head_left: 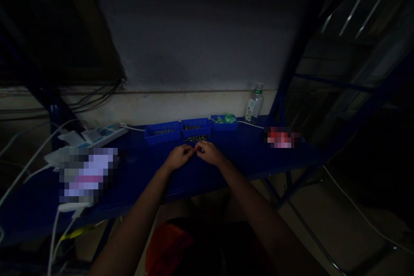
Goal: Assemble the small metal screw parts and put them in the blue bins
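Small metal parts (201, 138) lie loose before the middle blue bin (201, 131), seemingly left to handle, beside left hand (178, 157) and right hand (209, 153), fingers curled, grip too dark to tell.

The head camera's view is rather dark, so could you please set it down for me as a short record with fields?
Surface: blue table
Left hand: fingers drawn together, close to the right hand
Held item: too dark to tell
Just beyond the hands: loose pile of small parts
Left blue bin: thin metallic pieces
Middle blue bin: small pieces
Right blue bin: green, shiny material
Back right: clear bottle, standing
Left side: white power strip
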Tool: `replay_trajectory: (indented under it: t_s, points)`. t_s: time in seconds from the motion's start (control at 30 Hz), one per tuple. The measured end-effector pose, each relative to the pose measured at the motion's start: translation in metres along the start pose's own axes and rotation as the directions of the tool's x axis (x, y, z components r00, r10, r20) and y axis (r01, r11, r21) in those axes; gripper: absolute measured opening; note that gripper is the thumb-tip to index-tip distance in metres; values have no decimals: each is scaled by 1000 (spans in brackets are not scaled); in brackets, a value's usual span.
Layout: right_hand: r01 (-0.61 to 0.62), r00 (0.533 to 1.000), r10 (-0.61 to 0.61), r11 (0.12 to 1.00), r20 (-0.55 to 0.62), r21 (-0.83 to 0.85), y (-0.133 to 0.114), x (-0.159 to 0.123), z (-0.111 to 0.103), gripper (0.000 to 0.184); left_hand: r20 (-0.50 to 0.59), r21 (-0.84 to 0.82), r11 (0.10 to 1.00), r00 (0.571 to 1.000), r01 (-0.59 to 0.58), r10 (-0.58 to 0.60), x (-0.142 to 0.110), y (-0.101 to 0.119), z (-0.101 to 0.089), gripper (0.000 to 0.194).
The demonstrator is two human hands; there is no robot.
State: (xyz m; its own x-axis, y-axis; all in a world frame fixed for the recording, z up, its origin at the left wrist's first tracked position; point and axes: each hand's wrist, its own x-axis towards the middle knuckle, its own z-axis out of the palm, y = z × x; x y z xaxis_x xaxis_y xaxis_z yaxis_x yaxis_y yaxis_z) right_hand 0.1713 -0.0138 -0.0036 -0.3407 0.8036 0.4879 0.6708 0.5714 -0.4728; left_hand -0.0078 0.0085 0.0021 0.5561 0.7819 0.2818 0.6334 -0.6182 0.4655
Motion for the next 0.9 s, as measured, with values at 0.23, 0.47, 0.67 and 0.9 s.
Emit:
replay_trajectory:
  t_s: [0.23, 0.47, 0.67, 0.9]
  points:
    - [-55, 998, 57, 993, -18, 105, 3, 0, 2, 21, -25, -43, 999, 999, 31, -32, 1, 1, -1, 32]
    - [-27, 1000, 26, 995, 11, 93, 9, 3, 7, 18, -29, -80, 996, 999, 31, -33, 1, -1, 1, 31]
    - [-51, 999, 50, 992, 13, 114, 12, 2, 9, 13, -27, -36, 999, 1000, -1, 0, 2, -3, 2, 29]
    - [-15, 1000, 17, 996, -15, 88, 13, 3, 11, 23, -58, -53, 999, 998, -3, -1, 1, -1, 0, 31]
